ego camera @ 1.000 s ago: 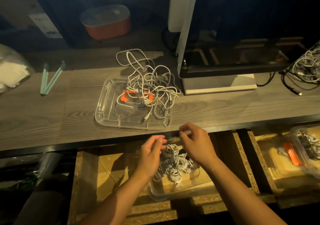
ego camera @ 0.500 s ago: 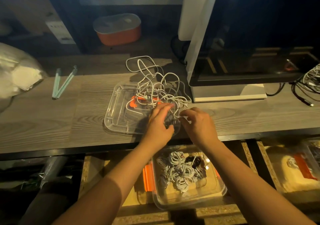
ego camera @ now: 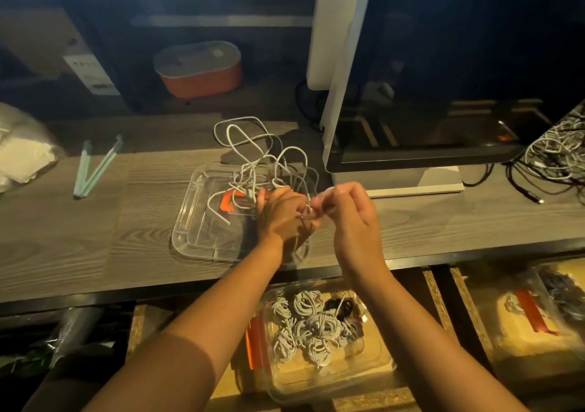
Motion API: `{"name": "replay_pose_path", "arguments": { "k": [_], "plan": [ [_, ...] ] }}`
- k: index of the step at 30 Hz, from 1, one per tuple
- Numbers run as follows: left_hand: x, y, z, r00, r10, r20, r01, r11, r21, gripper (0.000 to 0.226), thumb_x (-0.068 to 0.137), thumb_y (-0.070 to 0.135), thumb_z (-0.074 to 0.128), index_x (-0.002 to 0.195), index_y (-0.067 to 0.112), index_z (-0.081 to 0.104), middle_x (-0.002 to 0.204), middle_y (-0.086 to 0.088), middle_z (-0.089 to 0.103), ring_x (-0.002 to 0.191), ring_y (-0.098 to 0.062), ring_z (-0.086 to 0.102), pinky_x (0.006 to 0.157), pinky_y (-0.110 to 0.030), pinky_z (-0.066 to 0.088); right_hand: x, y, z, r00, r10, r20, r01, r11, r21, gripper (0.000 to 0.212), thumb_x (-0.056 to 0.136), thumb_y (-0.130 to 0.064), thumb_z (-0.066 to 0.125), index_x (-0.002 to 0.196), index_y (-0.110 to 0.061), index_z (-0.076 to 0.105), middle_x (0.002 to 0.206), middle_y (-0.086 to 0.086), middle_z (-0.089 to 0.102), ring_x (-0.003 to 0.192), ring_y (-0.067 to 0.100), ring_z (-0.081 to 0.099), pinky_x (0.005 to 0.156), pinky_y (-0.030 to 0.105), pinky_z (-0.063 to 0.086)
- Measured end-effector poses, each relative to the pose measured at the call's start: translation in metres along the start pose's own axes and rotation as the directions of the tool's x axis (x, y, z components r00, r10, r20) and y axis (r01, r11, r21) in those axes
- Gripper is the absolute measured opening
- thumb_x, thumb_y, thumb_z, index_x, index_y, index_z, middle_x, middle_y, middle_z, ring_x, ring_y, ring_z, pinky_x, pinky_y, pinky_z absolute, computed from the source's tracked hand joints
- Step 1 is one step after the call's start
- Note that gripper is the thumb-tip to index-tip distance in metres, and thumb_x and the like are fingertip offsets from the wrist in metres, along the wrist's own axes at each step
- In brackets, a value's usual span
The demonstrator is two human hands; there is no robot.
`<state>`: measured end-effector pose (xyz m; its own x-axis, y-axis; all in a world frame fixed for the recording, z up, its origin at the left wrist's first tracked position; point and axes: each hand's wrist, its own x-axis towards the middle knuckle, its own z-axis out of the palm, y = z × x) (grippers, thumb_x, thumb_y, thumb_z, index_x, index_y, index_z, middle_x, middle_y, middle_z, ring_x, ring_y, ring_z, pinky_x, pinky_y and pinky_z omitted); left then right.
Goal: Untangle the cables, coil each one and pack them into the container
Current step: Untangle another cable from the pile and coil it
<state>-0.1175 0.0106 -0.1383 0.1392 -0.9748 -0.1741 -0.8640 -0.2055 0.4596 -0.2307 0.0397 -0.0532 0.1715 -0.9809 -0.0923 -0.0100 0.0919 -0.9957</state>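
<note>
The tangle (ego camera: 262,158) of thin white cables lies in a clear tray (ego camera: 186,221) at the near edge of the surface (ego camera: 95,237), about midway along it, with loops spilling over the tray's far rim. Both hands work at the tray's near right corner and are almost touching. The left hand (ego camera: 278,218) has its fingers curled into the strands. The right hand (ego camera: 353,221) pinches one white strand between thumb and fingers (ego camera: 343,191), raised just above the heap.

The cables look light, limp and a little springy. A tug on any one loop would likely drag the whole heap and tighten the knots. The safer hold is probably close to a plug end, feeding it back through the loops while the other hand pins the rest. The plugs are the stiff parts likely to snag.

The tray also holds an orange piece (ego camera: 228,204) under the strands. Below the near edge, a clear container (ego camera: 335,389) holds many small white coils (ego camera: 311,323) and a dark one (ego camera: 340,305), all bunched in its far half. A second container (ego camera: 519,345) to the right holds an orange part and some cable, too dim to read. Another heap (ego camera: 557,148) lies at the surface's right edge.
</note>
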Motion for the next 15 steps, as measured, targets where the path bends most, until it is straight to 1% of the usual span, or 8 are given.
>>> {"name": "replay_pose_path", "arguments": {
  "k": [3, 5, 6, 8, 10, 11, 13, 15],
  "plan": [
    [0.000, 0.005, -0.011, 0.999, -0.012, -0.047, 0.015, 0.998, 0.056, 0.031, 0.086, 0.049, 0.048, 0.080, 0.023, 0.064, 0.109, 0.009, 0.059, 0.127, -0.015, 0.036, 0.114, -0.044, -0.002, 0.003, -0.010, -0.006, 0.993, -0.040, -0.113, 0.034, 0.998, -0.057, 0.018, 0.095, -0.019, 0.048, 0.077, -0.016, 0.045, 0.070, -0.002, 0.046, 0.061, 0.003, 0.045, 0.057, 0.018, 0.042],
    [0.002, 0.006, -0.017, 0.993, -0.060, -0.102, 0.065, 0.997, 0.049, 0.020, 0.088, 0.034, 0.049, 0.085, 0.023, 0.065, 0.112, 0.008, 0.059, 0.125, -0.016, 0.037, 0.115, -0.043, 0.002, 0.007, -0.014, -0.011, 0.992, -0.096, -0.087, 0.071, 0.963, -0.258, 0.019, 0.090, -0.021, 0.060, 0.084, -0.020, 0.041, 0.069, -0.006, 0.044, 0.058, 0.002, 0.044, 0.055, 0.019, 0.042],
    [0.003, 0.006, -0.020, 0.988, -0.090, -0.125, 0.099, 0.993, 0.064, 0.016, 0.089, 0.029, 0.050, 0.088, 0.024, 0.064, 0.112, 0.008, 0.058, 0.125, -0.017, 0.037, 0.115, -0.042, 0.004, 0.010, -0.014, -0.015, 0.994, -0.098, -0.044, 0.069, 0.897, -0.436, 0.025, 0.087, -0.023, 0.064, 0.091, -0.022, 0.040, 0.073, -0.008, 0.044, 0.062, 0.003, 0.047, 0.057, 0.021, 0.045],
    [0.004, 0.007, -0.027, 0.974, -0.127, -0.189, 0.141, 0.988, 0.062, 0.009, 0.088, 0.025, 0.050, 0.085, 0.027, 0.059, 0.102, 0.008, 0.058, 0.119, -0.018, 0.042, 0.114, -0.041, 0.010, 0.020, -0.010, -0.025, 0.999, -0.004, 0.046, 0.039, 0.625, -0.780, 0.035, 0.083, -0.032, 0.069, 0.105, -0.024, 0.043, 0.086, -0.010, 0.046, 0.077, 0.008, 0.052, 0.068, 0.027, 0.049],
    [0.004, 0.008, -0.032, 0.971, -0.100, -0.218, 0.119, 0.990, 0.076, 0.008, 0.087, 0.023, 0.052, 0.081, 0.027, 0.051, 0.097, 0.008, 0.059, 0.114, -0.020, 0.045, 0.113, -0.042, 0.012, 0.029, -0.002, -0.033, 0.974, 0.203, 0.105, 0.034, 0.326, -0.945, 0.033, 0.084, -0.036, 0.068, 0.107, -0.015, 0.056, 0.094, -0.005, 0.053, 0.085, 0.014, 0.054, 0.073, 0.029, 0.050],
    [0.005, 0.009, -0.033, 0.974, -0.076, -0.214, 0.100, 0.990, 0.101, 0.007, 0.088, 0.021, 0.052, 0.084, 0.027, 0.050, 0.100, 0.007, 0.060, 0.116, -0.020, 0.044, 0.113, -0.044, 0.012, 0.030, 0.003, -0.036, 0.950, 0.281, 0.139, 0.069, 0.245, -0.967, 0.029, 0.086, -0.034, 0.066, 0.105, -0.013, 0.061, 0.093, -0.002, 0.058, 0.084, 0.014, 0.055, 0.072, 0.028, 0.050],
    [0.006, 0.014, -0.033, 0.980, -0.021, -0.198, 0.056, 0.984, 0.170, 0.013, 0.087, 0.017, 0.052, 0.095, 0.027, 0.050, 0.109, 0.006, 0.060, 0.120, -0.021, 0.040, 0.113, -0.047, 0.010, 0.031, 0.011, -0.040, 0.923, 0.321, 0.211, 0.131, 0.254, -0.958, 0.021, 0.090, -0.033, 0.060, 0.099, -0.015, 0.065, 0.086, -0.002, 0.060, 0.078, 0.012, 0.055, 0.067, 0.025, 0.047],
    [0.007, 0.015, -0.033, 0.983, -0.005, -0.186, 0.044, 0.978, 0.204, 0.025, 0.086, 0.011, 0.051, 0.104, 0.029, 0.048, 0.114, 0.006, 0.057, 0.124, -0.021, 0.035, 0.113, -0.051, 0.005, 0.029, 0.012, -0.042, 0.936, 0.234, 0.265, 0.164, 0.376, -0.912, 0.015, 0.095, -0.033, 0.052, 0.088, -0.022, 0.059, 0.079, -0.006, 0.056, 0.072, 0.008, 0.052, 0.064, 0.024, 0.043]
  ]
}}
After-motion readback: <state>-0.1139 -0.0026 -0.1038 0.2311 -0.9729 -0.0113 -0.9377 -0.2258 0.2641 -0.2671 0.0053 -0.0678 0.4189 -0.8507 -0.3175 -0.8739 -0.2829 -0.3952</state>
